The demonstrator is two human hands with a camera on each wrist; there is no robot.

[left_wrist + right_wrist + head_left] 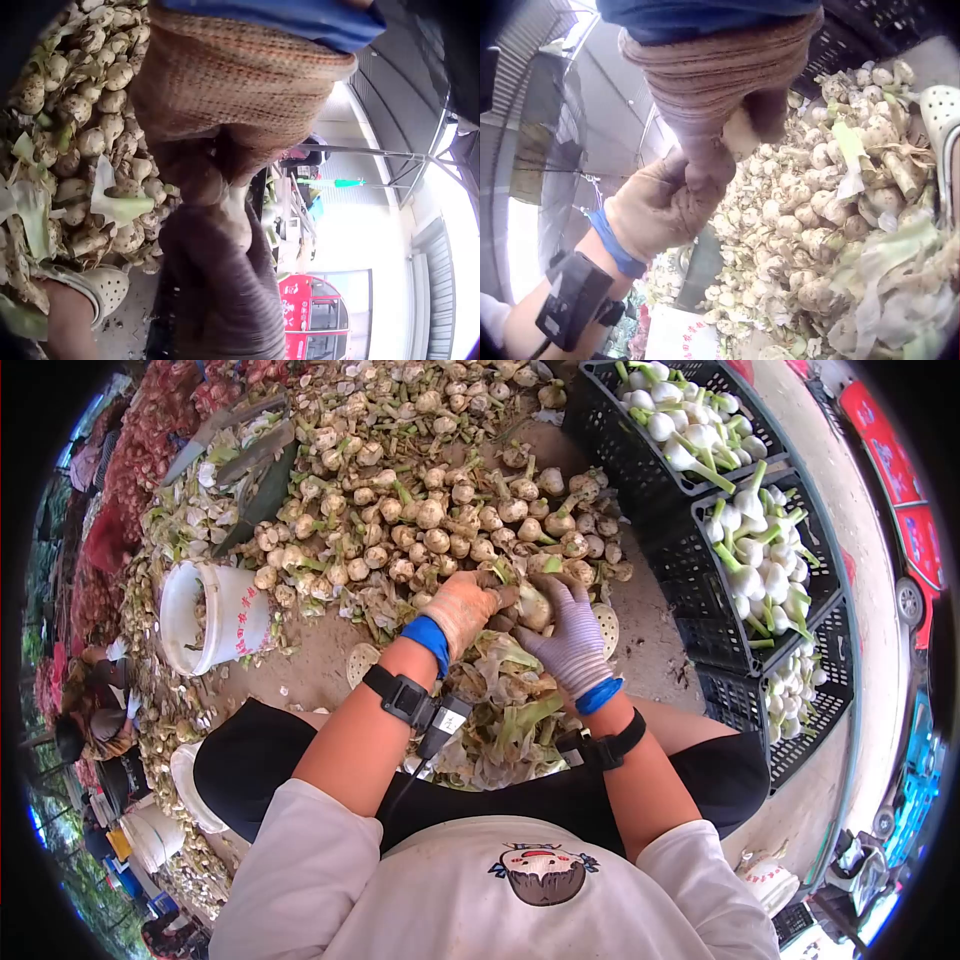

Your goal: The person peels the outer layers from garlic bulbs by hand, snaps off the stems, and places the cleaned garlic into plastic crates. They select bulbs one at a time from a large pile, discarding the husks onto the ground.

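Gloved fingers of both hands [520, 625] around one bulb [533, 605]; bucket [215, 615] lettering unreadable.

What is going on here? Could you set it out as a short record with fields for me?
Setting: a seated person at a ground-level heap of soil-covered, unpeeled bulbs
Left hand: tan knitted glove, grip on the bulb in hand
Right hand: grey-purple knitted glove, holding the same bulb
Held item: pale, partly peeled bulb
Lap: loose green and pale peelings
Right side: black plastic crates of clean white bulbs with green stalks
Left side: white plastic bucket lying on its side
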